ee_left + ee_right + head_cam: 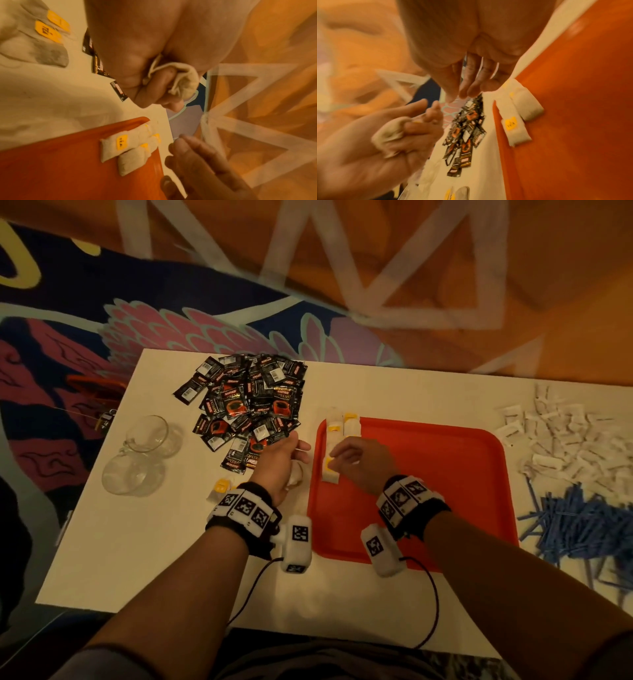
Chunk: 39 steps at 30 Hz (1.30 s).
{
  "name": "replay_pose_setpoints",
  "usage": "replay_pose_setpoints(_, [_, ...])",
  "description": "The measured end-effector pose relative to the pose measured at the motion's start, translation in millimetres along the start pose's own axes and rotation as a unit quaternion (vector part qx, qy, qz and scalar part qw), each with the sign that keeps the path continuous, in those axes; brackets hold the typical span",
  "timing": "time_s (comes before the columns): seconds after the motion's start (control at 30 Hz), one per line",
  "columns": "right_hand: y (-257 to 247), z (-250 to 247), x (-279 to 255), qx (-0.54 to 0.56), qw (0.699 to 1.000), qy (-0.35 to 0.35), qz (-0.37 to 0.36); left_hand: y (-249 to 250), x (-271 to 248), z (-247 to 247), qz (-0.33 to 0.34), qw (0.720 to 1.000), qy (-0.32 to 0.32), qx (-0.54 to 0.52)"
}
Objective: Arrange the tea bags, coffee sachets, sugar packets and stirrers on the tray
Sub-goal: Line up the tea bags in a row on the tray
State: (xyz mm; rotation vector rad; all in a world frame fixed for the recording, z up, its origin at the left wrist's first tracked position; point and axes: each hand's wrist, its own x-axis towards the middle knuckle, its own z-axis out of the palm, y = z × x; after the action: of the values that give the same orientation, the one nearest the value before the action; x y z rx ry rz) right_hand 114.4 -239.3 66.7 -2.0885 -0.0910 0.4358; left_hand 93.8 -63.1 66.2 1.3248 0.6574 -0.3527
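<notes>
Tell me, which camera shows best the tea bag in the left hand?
The left wrist view: the crumpled tea bag fills the curled left hand. The right wrist view shows it blurred; the head view shows only a sliver.

Tea bags [331,470] rowed along red tray [445,474] left edge.

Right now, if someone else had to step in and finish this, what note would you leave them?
Left hand: grips a bunched tea bag over the table, beside the tray.
Right hand: open, fingers over the tea bags on the tray; nothing in its grip.
Done: a few tea bags lined up along the tray's left edge.
Left: the held bag, the loose tea bags, coffee sachets, sugar packets and blue stirrers, all still on the table.
</notes>
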Motion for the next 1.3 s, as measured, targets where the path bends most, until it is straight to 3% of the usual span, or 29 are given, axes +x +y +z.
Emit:
replay_pose_setpoints(0.07, [-14, -11, -8, -0.013, 0.992, -0.052, -0.113, 10, -6, 11, -0.007, 0.999, -0.020, -0.033])
replay_pose_setpoints(0.13, [-26, -20, -15, -0.079, 0.977, -0.081, -0.181, 19, -14, 23, -0.009, 0.997, -0.038, -0.061])
replay_pose_setpoints(0.23, [-38, -28, -23, -0.159, 0.960, -0.073, -0.217, 28, -21, 39, -0.024, 0.994, -0.053, -0.095])
replay_pose_setpoints(0.3, [-39, -32, -25, -0.152, 0.962, -0.042, -0.224, 32, -23, 49, -0.033, 0.990, -0.064, -0.120])
replay_pose_setpoints(0.6, [-38, -48, -29, 0.027, 0.992, 0.073, -0.100, 38, -26, 77, -0.014, 0.990, -0.084, -0.115])
replay_pose_setpoints(0.7, [-40, -56, -25, 0.151, 0.985, 0.079, -0.033, 37, -31, 80, -0.005, 0.991, -0.074, -0.115])
replay_pose_setpoints(0.8, [-40, -64, -22, 0.222, 0.973, 0.069, 0.004, 33, -30, 74, 0.059, 0.995, -0.050, -0.057])
replay_pose_setpoints(0.93, [-39, -70, -20, 0.229, 0.971, 0.073, 0.007, 34, -33, 70, 0.192, 0.978, -0.044, 0.069])
replay_pose_setpoints(1.03, [-37, -70, -20, 0.196, 0.979, 0.062, -0.008, 43, -33, 73, 0.270, 0.955, -0.001, 0.118])
replay_pose_setpoints(1.2, [-30, -74, -23, 0.053, 0.995, 0.076, -0.033, 49, -31, 72, 0.305, 0.941, 0.015, 0.147])
replay_pose_setpoints(1.3, [-31, -78, -25, 0.157, 0.986, 0.031, -0.049, 49, -34, 71, 0.321, 0.934, 0.004, 0.158])
